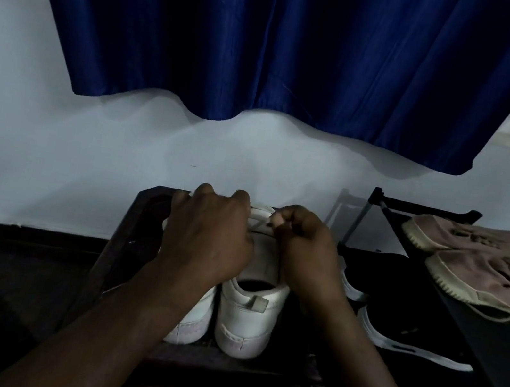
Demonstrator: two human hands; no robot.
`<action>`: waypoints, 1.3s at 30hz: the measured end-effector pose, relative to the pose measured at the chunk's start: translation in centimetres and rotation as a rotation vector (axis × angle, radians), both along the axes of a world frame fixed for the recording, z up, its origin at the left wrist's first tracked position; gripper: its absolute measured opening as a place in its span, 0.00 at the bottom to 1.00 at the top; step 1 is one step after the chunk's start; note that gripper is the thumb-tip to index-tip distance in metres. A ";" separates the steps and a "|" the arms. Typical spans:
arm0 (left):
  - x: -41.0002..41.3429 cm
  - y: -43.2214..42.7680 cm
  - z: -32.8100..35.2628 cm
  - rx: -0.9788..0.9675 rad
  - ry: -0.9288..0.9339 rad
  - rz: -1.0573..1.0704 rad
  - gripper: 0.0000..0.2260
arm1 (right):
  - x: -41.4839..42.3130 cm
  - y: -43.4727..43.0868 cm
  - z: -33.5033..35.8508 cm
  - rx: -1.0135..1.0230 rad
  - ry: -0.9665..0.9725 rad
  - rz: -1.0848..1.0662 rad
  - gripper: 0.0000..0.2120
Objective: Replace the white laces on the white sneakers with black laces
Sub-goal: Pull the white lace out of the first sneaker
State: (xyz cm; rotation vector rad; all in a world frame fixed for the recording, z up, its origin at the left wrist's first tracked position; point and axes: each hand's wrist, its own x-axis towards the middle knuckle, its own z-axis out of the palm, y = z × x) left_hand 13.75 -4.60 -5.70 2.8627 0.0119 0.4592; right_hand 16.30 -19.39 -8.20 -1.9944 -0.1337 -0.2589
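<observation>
White sneakers point(247, 313) sit heels-near on the dark table point(124, 239). Left hand point(206, 232) grips a toe end; right hand point(307, 253) pinches the white lace point(258, 224). Unlacing appears underway; no black laces visible, fitting remains

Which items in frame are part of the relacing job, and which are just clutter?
Job: white sneakers; white lace, pinched by the right hand; left hand, fingers curled over the sneakers' front. Black laces not in view.
Lying about: beige sneakers and black shoes on the shoe rack; blue curtain.
</observation>
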 end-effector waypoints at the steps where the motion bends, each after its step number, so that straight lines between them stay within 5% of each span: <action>1: 0.0 -0.1 0.0 0.012 0.005 0.012 0.12 | -0.1 -0.1 0.3 0.288 0.085 0.022 0.09; 4: -0.1 -0.3 -0.1 0.039 0.016 0.034 0.14 | 0.0 -1.0 1.4 1.042 0.262 0.048 0.07; 6: -0.2 -0.4 -0.2 0.043 0.010 0.045 0.14 | 0.3 -1.6 1.6 1.079 0.285 -0.014 0.10; 15: -0.1 -0.4 -0.2 0.015 -0.040 0.039 0.13 | -0.3 -1.0 1.4 -0.445 -0.118 0.066 0.08; 19: -0.2 -0.4 -0.3 -0.020 -0.057 0.028 0.13 | -0.6 -1.0 1.9 -0.698 -0.213 0.138 0.07; 23: -0.1 -0.3 -0.5 -0.035 -0.085 0.026 0.12 | -0.1 -0.8 0.9 -0.262 -0.098 0.044 0.06; 28: -0.1 -0.4 -0.6 -0.028 -0.076 0.025 0.13 | 0.2 -1.9 1.8 1.302 0.105 0.190 0.06; 31: -0.1 -0.3 -0.6 -0.027 -0.077 0.026 0.13 | 0.3 -2.6 2.3 1.509 0.154 0.257 0.08; 34: 0.0 -0.3 -0.6 -0.024 -0.082 0.025 0.14 | 0.1 -1.9 2.2 1.134 0.161 0.181 0.11; 39: 0.0 -0.2 -0.7 -0.018 -0.103 0.016 0.14 | 0.2 -0.7 0.6 -0.264 -0.216 0.054 0.09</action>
